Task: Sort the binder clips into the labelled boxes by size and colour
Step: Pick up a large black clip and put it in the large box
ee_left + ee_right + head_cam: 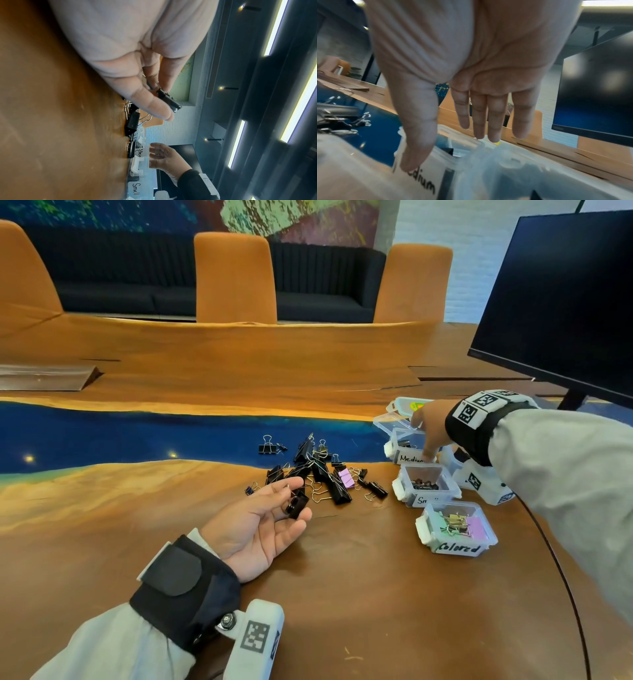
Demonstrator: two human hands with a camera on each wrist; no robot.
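Note:
My left hand [303, 497] lies palm up on the wooden table [342, 594] and pinches a black binder clip [298, 505] between thumb and fingers; the left wrist view shows that clip [171, 102] at the fingertips. A pile of mostly black clips [318, 470], with one purple clip [346, 477], lies just beyond. My right hand [426, 436] hovers over the clear box labelled Medium [409, 457], fingers [494, 121] straight and empty. In front stand the Small box [424, 500] holding black clips and the Colored box [459, 547] holding gold and pastel clips.
Another clear box [390, 419] with an open lid stands behind the Medium box. A dark monitor [565, 302] stands at the right rear. A small blue clip [250, 490] and a black clip [267, 447] lie apart from the pile. Orange chairs [236, 278] line the far side.

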